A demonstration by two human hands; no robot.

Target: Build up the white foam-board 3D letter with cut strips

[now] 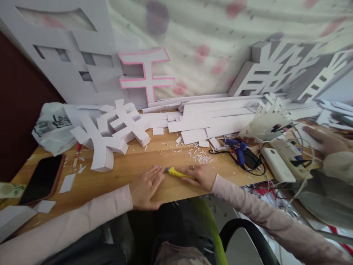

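My right hand (200,176) is closed round the yellow handle of a utility knife (176,173), which lies low over the wooden table (118,184) and points left. My left hand (147,187) rests on the table near the front edge, fingers stretched out and thumb apart, its fingertips beside the knife's grey tip. Whether they touch the tip is hard to tell. Beyond my hands are small white scraps (202,156) and long white strips (217,108). A white three-dimensional character (103,147) stands to the left.
A phone (42,178) and plastic bag (53,125) are at left. To the right are a blue glue gun (237,147), a bucket (255,127), a power bank (278,164) and cables. Another person's hand (322,140) is at far right. Cut-out characters lean behind.
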